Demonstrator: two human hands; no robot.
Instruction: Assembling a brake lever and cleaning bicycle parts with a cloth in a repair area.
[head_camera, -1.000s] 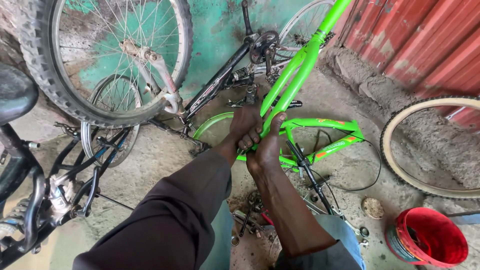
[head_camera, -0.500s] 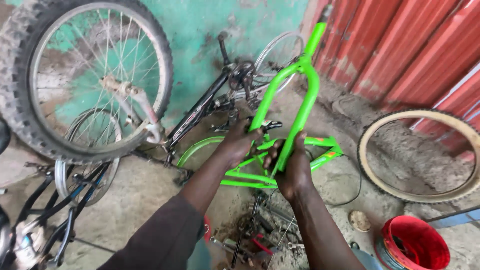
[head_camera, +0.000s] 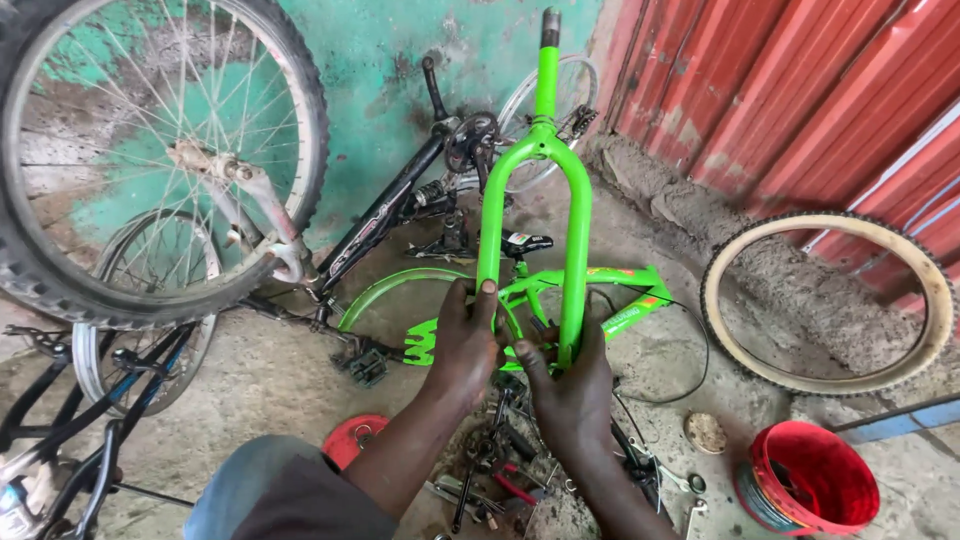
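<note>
Your left hand (head_camera: 465, 345) grips the left leg of the green fork (head_camera: 538, 200), and your right hand (head_camera: 570, 385) wraps the right leg — both near the tips, steerer pointing to 12 o'clock. The fork stands upright at centre, in front of the green frame (head_camera: 610, 300) on the floor. A red bucket (head_camera: 810, 480) sits at 4 o'clock, a tan tyre (head_camera: 830, 300) at 3, a big wheel (head_camera: 150, 150) at 10.

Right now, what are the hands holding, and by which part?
A bright green bicycle fork, upright with its steerer pointing up. The left hand grips the lower end of the left blade; the right hand grips the lower end of the right blade.
</note>
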